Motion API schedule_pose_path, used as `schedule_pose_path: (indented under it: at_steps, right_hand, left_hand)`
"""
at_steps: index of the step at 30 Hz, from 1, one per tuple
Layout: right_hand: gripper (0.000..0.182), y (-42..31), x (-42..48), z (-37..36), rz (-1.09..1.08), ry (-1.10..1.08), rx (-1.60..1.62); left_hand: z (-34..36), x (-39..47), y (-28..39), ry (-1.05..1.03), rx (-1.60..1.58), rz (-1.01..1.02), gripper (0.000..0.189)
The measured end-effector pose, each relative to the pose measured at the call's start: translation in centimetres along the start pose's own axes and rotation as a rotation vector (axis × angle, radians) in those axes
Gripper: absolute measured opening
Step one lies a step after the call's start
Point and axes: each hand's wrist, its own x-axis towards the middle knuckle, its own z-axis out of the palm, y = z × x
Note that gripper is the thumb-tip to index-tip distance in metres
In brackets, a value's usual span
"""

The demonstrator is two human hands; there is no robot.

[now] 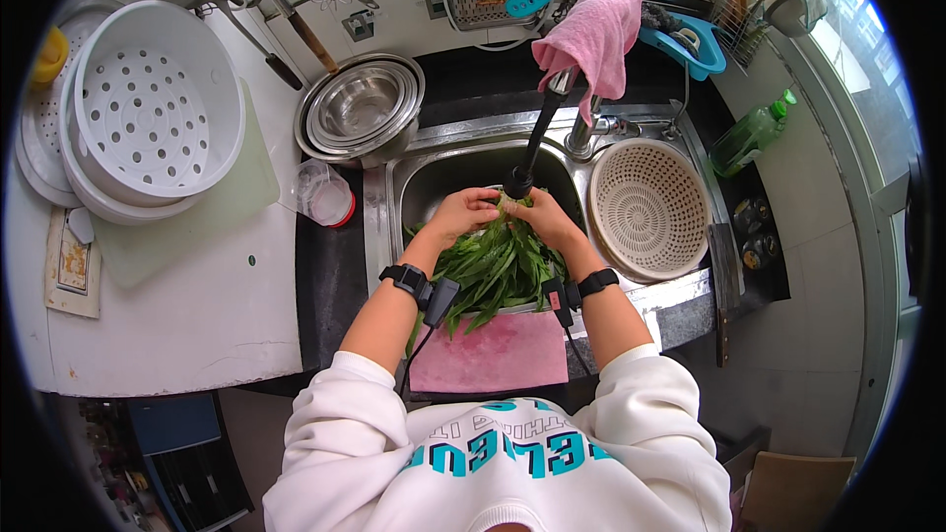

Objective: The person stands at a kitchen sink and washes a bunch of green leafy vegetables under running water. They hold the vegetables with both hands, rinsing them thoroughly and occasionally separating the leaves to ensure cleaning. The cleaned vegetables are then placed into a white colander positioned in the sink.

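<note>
A bunch of long-leaved green vegetables point(494, 266) lies in and over the front of the stainless steel sink point(421, 185), its leaves fanning towards me. My right hand point(545, 218) grips the stem ends just below the black nozzle of the faucet hose point(519, 182). At the left side of the same stems, my left hand point(467, 213) has its fingers curled against them. Leaves and hands hide most of what is under the bunch in the sink. A pink cloth point(491, 356) is spread along the counter edge below the leaves.
Right of the sink sits a beige plastic colander point(643, 214), with a cleaver point(723, 273) beside it and a green bottle point(752, 137) behind. Nested steel bowls point(362, 112) and a red-lidded jar point(324, 193) stand left. Another pink cloth point(595, 26) drapes the faucet.
</note>
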Motion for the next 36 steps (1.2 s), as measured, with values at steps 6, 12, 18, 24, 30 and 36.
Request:
schedule_pose_path:
  at_steps: [6, 12, 18, 24, 30, 36]
  right_hand:
    - [0.031, -0.2, -0.3, 0.5, -0.039, 0.070, -0.121]
    - [0.026, -1.8, -0.8, 0.0, -0.057, 0.075, -0.302]
    - [0.028, -1.1, -0.6, 0.4, -0.046, 0.014, -0.073]
    - [0.020, -1.4, -0.4, -0.3, 0.130, 0.035, 0.160]
    - [0.018, -0.4, -0.3, 0.8, -0.122, 0.074, -0.085]
    - [0.021, -0.9, -1.1, 0.4, -0.027, -0.038, -0.055]
  left_hand:
    - [0.6, 0.7, -0.2, 0.003, 0.107, 0.152, 0.044]
    - [0.2, 1.2, -0.5, -0.034, 0.171, 0.206, 0.044]
    - [0.7, 0.6, -0.3, -0.080, 0.019, 0.075, 0.035]
    - [0.4, 0.8, -0.2, -0.086, 0.084, 0.138, 0.029]
    - [0.7, 0.4, 0.1, -0.096, -0.184, 0.074, 0.030]
    - [0.4, 0.0, -0.4, -0.093, -0.091, 0.154, 0.038]
